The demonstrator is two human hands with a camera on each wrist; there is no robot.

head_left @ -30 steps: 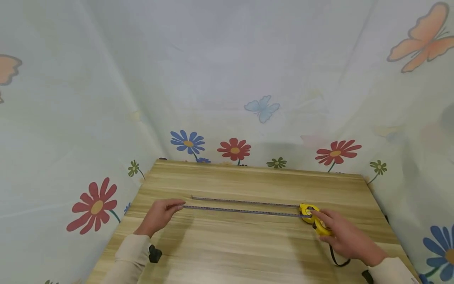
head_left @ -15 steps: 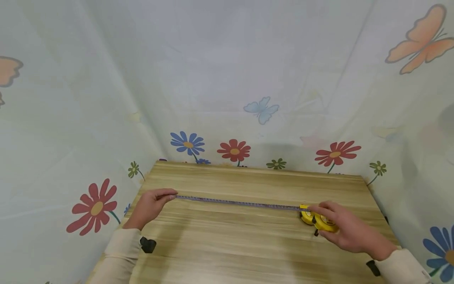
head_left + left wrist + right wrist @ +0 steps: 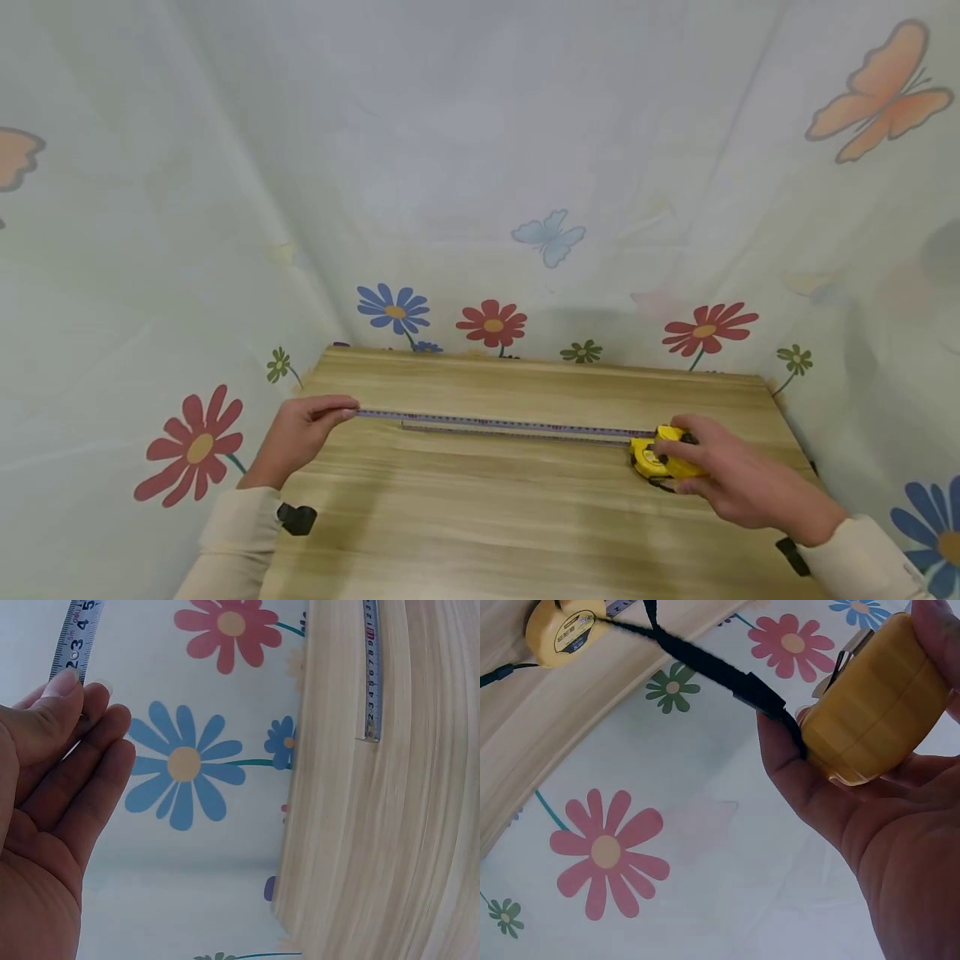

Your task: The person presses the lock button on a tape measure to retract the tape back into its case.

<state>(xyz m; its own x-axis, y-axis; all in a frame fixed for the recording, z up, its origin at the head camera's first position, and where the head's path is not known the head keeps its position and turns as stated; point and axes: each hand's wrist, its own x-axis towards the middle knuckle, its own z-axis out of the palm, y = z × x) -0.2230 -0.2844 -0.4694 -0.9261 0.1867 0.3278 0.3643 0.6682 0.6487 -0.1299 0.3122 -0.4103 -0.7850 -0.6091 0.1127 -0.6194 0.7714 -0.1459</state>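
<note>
Between thumb and fingertips, my left hand pinches the end of a tape measure's extended blade. My right hand grips that tape measure's yellow case, from which a black wrist strap hangs. The blade stretches nearly straight between both hands, raised above the table. Below it a second yellow tape measure lies on the wood, its own blade pulled out to the left. In the head view the two blades run almost parallel, the held one reaching farther left.
The wood-grain table has its back edge against a pale curtain printed with flowers and butterflies. More of the same cloth hangs at the left and right sides. A black wrist mount sits at the left sleeve.
My left hand has moved left and farther back with the blade end. The held blade has gone from the near side of the lying blade, across it, to its far side in the head view.
</note>
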